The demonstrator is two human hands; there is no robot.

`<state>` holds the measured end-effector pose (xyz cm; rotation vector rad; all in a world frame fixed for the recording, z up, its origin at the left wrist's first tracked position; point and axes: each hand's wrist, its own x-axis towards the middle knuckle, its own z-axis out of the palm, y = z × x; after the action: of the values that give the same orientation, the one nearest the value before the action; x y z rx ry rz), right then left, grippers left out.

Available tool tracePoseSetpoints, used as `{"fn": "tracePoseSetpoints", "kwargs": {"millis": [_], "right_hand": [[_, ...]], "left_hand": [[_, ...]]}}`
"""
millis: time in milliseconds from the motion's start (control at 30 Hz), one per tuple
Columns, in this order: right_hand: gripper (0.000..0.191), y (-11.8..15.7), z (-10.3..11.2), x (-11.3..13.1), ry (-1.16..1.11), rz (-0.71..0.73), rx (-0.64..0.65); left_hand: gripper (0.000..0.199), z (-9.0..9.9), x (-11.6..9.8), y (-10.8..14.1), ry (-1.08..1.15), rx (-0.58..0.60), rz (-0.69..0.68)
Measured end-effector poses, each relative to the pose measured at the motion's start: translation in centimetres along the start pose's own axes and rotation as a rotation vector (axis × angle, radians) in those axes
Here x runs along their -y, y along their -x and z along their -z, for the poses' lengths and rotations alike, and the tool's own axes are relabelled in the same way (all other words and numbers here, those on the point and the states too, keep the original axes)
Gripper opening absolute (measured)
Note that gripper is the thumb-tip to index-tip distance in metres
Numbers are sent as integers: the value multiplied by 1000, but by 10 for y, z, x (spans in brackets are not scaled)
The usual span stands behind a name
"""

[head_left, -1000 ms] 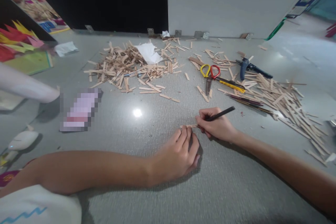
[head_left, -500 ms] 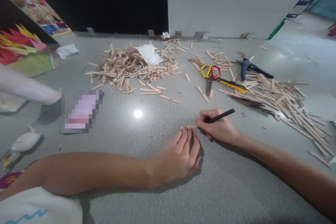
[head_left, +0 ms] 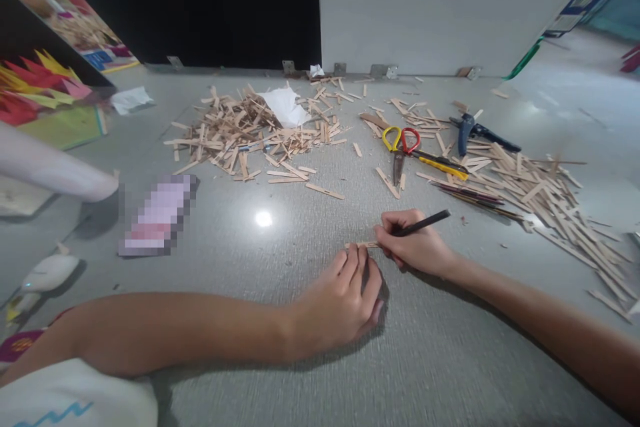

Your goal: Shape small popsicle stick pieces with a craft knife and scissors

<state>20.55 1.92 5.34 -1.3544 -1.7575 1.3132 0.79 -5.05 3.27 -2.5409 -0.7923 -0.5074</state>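
My right hand (head_left: 413, 243) grips a black pen (head_left: 425, 221), its rear end pointing up and to the right; the tip is hidden behind my fingers. Under that hand a small flat wooden craft stick (head_left: 361, 245) lies on the table, with dark marks along it. My left hand (head_left: 345, 300) is curled, its fingertips pressing the stick down from the near side. Beyond my right hand lie red-and-yellow-handled scissors (head_left: 399, 153), blades toward me, beside a yellow-and-black cutter knife (head_left: 443, 165).
A heap of wooden sticks (head_left: 225, 130) with a crumpled tissue (head_left: 286, 107) lies behind; more sticks (head_left: 555, 193) spread at right, near a dark blue hand tool (head_left: 467, 130). At left are a pixelated phone-like object (head_left: 157, 217), a white mouse-shaped object (head_left: 51, 272) and another person's arm (head_left: 55, 163).
Very little differs. My right hand and the pen sit a touch further right, while my left hand stays on the stick.
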Motion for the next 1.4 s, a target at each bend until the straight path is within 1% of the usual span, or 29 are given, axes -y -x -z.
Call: {"fn": "tracePoseSetpoints", "kwargs": {"millis": [233,467,733,867,933,967,1067,1133,1167,1267,1400], "right_hand": [[39,1,0,2,1,4,4],[41,0,2,-3,-73,-10,22],[42,-1,2,-2,-55,-13,18],[43,-1,1,-1,-80,-43,19],[41,0,1,-1,-109,-56,-17],[41,-1,2,-2,-123,-45,-60],[39,-3,3,-6,-150,25,-240],[36,-4,5,-9,-169,38,-317],[37,-5,5,-11,-180,36,-331],[50,-7,6,-17,-170,40,-322],[64,-7,6,-20,-119,29,-319]], "left_hand": [[48,-1,0,0,1,4,-1],[47,-2,0,1,32,-4,0],[48,-2,0,2,19,26,-11],[48,-3,1,2,22,33,-21],[48,-3,1,2,33,43,-23],[48,-3,1,2,38,46,-26],[48,-2,3,1,45,43,-50],[47,-2,4,1,46,40,-72],[47,-1,4,1,46,37,-80],[45,-1,5,1,56,34,-94],[44,-2,6,0,77,30,-113]]}}
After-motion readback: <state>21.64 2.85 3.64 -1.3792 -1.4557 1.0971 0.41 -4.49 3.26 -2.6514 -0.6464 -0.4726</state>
